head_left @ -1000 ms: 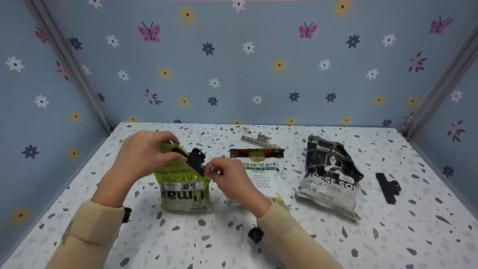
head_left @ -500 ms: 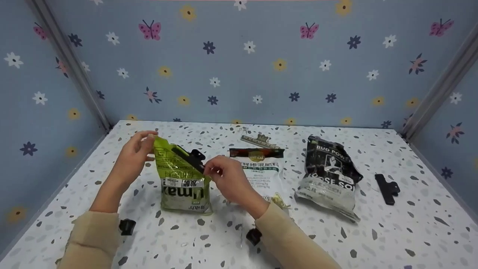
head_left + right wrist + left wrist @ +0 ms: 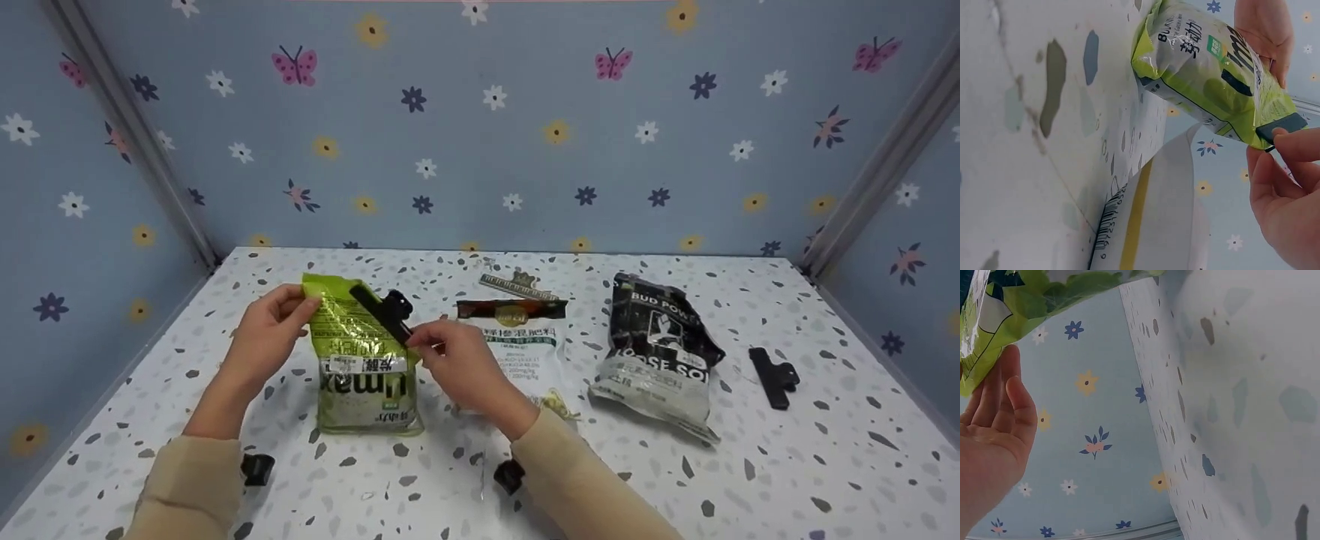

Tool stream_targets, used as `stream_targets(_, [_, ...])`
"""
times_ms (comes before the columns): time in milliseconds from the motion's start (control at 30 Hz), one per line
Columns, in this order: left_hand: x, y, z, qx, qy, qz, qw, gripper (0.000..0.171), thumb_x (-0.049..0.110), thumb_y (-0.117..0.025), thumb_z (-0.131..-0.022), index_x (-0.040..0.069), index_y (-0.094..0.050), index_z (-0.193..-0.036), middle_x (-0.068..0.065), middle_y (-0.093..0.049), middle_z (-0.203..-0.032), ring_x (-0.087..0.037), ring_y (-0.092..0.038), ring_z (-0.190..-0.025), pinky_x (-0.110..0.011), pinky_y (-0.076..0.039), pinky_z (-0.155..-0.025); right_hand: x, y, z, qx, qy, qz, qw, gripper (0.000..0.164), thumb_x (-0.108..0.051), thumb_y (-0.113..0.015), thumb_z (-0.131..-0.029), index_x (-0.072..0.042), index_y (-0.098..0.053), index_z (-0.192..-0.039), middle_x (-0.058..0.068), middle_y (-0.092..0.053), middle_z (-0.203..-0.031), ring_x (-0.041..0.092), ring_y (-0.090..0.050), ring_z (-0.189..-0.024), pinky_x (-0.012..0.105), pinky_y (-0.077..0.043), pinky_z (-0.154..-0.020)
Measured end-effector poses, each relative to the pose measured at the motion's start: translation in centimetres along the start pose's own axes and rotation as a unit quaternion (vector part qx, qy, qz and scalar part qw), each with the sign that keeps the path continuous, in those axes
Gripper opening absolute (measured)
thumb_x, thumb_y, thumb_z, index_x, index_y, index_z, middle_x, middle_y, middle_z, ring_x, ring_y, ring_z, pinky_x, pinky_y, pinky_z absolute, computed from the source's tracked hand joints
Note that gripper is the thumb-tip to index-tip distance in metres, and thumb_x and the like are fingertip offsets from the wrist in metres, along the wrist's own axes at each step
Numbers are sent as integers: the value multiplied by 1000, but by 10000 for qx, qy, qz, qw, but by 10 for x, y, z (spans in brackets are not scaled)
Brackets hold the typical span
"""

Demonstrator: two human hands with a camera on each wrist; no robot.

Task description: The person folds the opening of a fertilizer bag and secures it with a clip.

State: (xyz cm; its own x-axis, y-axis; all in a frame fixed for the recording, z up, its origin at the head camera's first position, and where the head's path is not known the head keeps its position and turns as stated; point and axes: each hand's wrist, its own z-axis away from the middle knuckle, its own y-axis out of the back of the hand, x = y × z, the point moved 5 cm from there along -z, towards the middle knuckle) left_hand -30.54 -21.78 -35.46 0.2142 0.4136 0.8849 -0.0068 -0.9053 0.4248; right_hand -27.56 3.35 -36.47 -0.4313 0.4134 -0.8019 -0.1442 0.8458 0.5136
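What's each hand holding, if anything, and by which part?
Left hand: green bag, near its top corner. Right hand: black clip, by its lower end.

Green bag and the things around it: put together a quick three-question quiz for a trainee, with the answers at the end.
1. True or false: in the head view, the black clip at the top of the green bag slants down toward the right.
2. In the head view, what lies just right of the dark bag? A) a silver clip; B) a second black clip; C) a white bag.
3. Fill in the blank: the thumb and fingers of the ____ hand are at the lower end of the black clip.

Key: 1. True. 2. B, a second black clip. 3. Right: it is the right hand.
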Motion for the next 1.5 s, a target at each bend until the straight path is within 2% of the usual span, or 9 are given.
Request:
stream_targets(200, [-13,-6,2,-249,395,54,9989,72,45,-53,-102,0,-29,-154,-21,-44,-147,-33,-50,-126,-44,-44,-101,7,-6,2,-198,-368,-73,9991,17,-8,-63,-99,-8,-75,-111,3,-66,-127,14,-65,-108,24,-53,-87])
stream_targets(500, [-27,-17,4,-624,910,188,9937,80,43,-54,-103,3,-12,-159,-26,-28,-155,-44,-43,-131,-56,-36,-107,12,-14,5,-724,-703,2,9949,29,-16,-61,-98,-8,-68,-125,9,-48,-149,30,-58,-124,34,-47,-101])
stream_targets(633, [-29,-22,3,-1002,1061,-7,9893,83,45,-52,-103,3,-8,-159,-28,-21,-158,-45,-38,-136,-56,-35,-108,13,-17,7,-944,-717,253,9926,30,-20,-62,-97,-11,-69,-125,7,-51,-146,29,-59,-122,39,-48,-100])
stream_targets(867, [-34,-28,7,-1815,1363,-388,9731,88,52,-49,-103,0,-4,-159,-27,-7,-162,-49,-30,-139,-57,-31,-111,16,-28,8,-1481,-705,636,9844,30,-26,-62,-98,-14,-69,-124,-1,-63,-131,21,-58,-121,38,-47,-98])
stream_targets(1067, [-37,-33,10,-1983,1437,-777,9664,92,56,-49,-100,1,-5,-159,-28,-9,-161,-48,-38,-135,-58,-31,-110,17,-30,10,-1651,-735,760,9806,31,-30,-61,-99,-14,-69,-125,1,-64,-130,21,-58,-122,38,-46,-100])
stream_targets(1233, [-38,-32,11,-2024,1432,-1003,9636,90,55,-48,-101,1,-5,-159,-29,-8,-161,-48,-25,-142,-60,-25,-113,18,-30,11,-1758,-755,738,9788,33,-31,-60,-100,-16,-68,-129,-1,-63,-133,17,-58,-118,36,-47,-98])
stream_targets(1267, [-37,-31,11,-1998,1412,-1085,9635,90,56,-48,-101,1,-6,-159,-29,-8,-161,-48,-20,-144,-61,-22,-113,17,-30,11,-1780,-742,735,9785,33,-30,-60,-100,-17,-68,-129,-1,-62,-133,15,-59,-116,35,-47,-96])
stream_targets(1367, [-35,-29,8,-1918,1358,-1177,9648,87,56,-47,-101,3,-10,-159,-27,-9,-162,-48,-11,-146,-64,-18,-113,19,-26,10,-1832,-805,675,9775,33,-30,-58,-100,-17,-68,-130,-2,-61,-134,12,-63,-82,34,-50,-85])
stream_targets(1500, [-32,-28,3,-1819,1259,-1192,9679,80,50,-46,-103,1,-16,-158,-28,-15,-160,-49,-19,-144,-63,-25,-111,19,-20,8,-1926,-819,564,9762,33,-30,-58,-101,-17,-68,-130,-1,-61,-134,11,-46,-47,32,-50,-71])
